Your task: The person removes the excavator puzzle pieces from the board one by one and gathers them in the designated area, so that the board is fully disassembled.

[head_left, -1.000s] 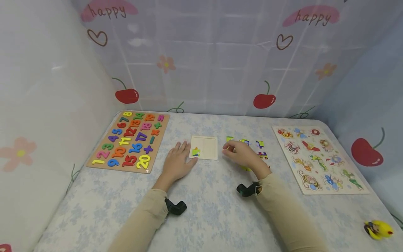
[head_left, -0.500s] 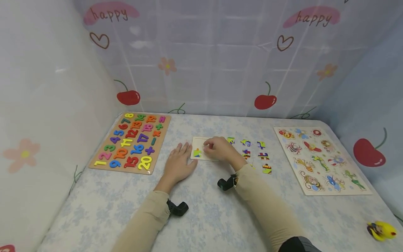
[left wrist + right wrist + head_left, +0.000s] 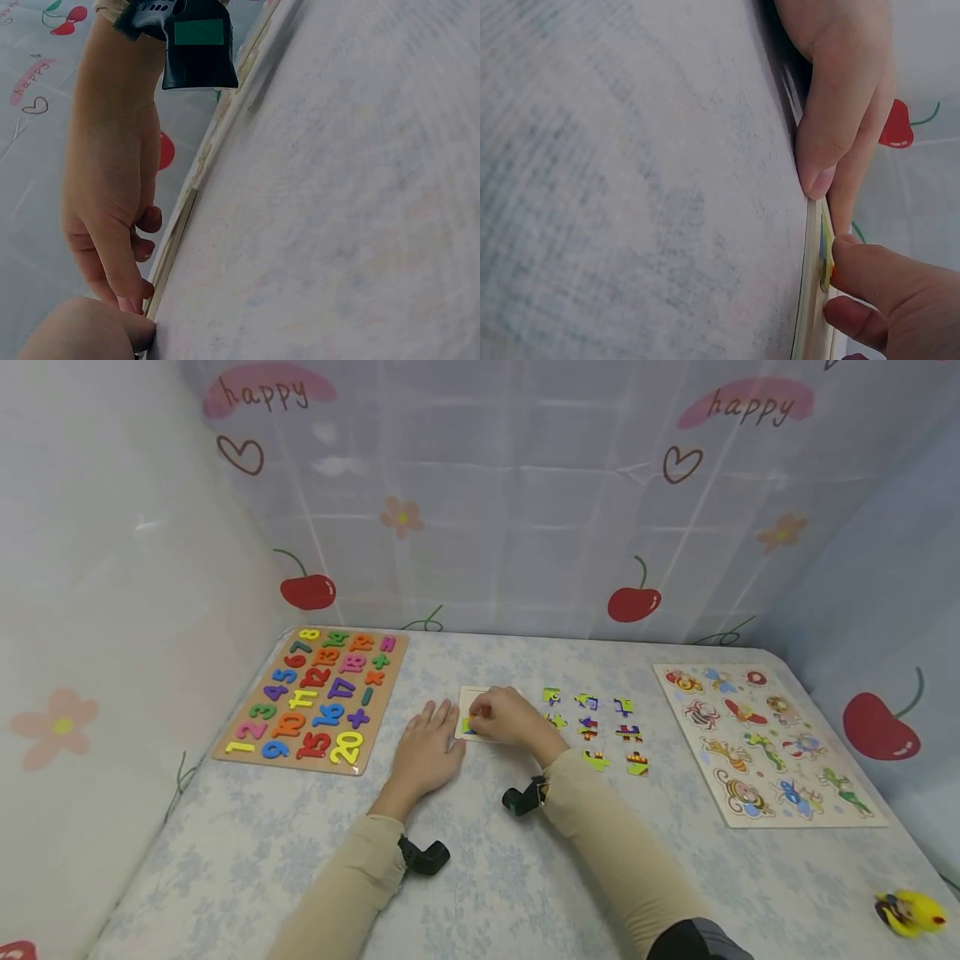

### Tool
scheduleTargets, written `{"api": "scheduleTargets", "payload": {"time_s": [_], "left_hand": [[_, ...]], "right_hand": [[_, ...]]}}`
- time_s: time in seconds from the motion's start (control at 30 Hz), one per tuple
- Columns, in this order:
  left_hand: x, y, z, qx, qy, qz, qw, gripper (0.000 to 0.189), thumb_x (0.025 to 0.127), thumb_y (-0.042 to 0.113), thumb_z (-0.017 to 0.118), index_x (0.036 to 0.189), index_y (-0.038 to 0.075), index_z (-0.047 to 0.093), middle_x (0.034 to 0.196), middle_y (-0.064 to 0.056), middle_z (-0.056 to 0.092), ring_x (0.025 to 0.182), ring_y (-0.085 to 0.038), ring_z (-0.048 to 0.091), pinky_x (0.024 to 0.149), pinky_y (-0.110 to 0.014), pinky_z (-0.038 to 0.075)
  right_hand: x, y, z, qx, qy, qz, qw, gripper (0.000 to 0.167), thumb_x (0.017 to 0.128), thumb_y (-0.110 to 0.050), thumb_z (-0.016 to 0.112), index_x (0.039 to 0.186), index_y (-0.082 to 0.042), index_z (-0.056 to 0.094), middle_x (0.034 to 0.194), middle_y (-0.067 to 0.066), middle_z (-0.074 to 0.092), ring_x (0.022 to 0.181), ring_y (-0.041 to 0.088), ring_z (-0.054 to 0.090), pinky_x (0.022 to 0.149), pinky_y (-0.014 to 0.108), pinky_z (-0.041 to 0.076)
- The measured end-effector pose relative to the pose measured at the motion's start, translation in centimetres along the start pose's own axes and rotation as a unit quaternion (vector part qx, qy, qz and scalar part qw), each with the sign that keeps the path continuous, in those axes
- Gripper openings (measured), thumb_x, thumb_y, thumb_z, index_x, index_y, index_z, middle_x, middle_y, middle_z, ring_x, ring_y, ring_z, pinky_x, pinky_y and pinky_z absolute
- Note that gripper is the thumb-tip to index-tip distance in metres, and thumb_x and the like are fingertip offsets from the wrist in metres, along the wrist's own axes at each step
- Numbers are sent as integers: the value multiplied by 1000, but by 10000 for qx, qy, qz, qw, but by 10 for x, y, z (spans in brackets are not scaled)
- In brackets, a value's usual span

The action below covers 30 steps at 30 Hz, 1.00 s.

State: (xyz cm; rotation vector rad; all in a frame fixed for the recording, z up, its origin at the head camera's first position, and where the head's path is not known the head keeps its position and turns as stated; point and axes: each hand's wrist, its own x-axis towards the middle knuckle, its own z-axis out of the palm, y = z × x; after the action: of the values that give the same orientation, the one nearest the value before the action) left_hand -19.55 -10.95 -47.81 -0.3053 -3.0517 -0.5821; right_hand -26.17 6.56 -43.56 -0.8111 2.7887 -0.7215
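A small square wooden puzzle tray lies mid-table, partly covered by hands. My left hand rests flat at its left side, fingers extended, thumb at the near corner. In the right wrist view, the left thumb presses the edge of the tray. My right hand reaches over the tray with curled fingers. Its fingertips pinch a green and yellow puzzle piece with an orange spot, low in the tray's left part. Several loose jigsaw pieces lie in rows to the right of the tray.
A number board with coloured digits lies to the left. An insect picture board is on the right, and a yellow toy sits near the right front edge. A printed curtain stands behind the table.
My right hand has moved left from beside the loose pieces onto the tray, its fingertips now at the piece there. The left hand has stayed in place.
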Motion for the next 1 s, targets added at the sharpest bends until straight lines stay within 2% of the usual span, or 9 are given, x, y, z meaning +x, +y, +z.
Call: {"api": "scheduleTargets", "payload": {"time_s": [0.23,0.5,0.73,1.0], "left_hand": [[0,0,0,19,-2,18,10000,64,101,43,41,157,14,31,165,-4,23,156,-27,12,126,-47,13],[1,0,1,18,14,-5,10000,64,100,44,41,157,15,31,165,-4,23,156,-27,12,126,-47,13],[1,2,0,-49,-32,-49,10000,66,100,46,40,157,15,30,166,-3,22,156,-27,10,126,-47,11],[1,0,1,-64,-45,-93,9999,66,100,46,40,158,15,27,166,-3,20,156,-26,9,127,-46,10]], "right_hand": [[1,-2,5,73,72,164,9998,22,91,-25,73,107,-10,68,97,3,65,89,17,57,84,33,49],[-5,-2,1,1003,70,433,9940,18,94,-21,69,107,-16,56,100,4,67,87,17,63,78,32,52],[-28,8,-20,1247,111,759,9892,18,93,-23,70,106,-18,58,98,3,68,83,17,62,72,31,50],[-67,22,-40,1086,-115,927,9897,20,90,-21,73,102,-17,58,95,3,67,77,19,57,66,30,46]]}}
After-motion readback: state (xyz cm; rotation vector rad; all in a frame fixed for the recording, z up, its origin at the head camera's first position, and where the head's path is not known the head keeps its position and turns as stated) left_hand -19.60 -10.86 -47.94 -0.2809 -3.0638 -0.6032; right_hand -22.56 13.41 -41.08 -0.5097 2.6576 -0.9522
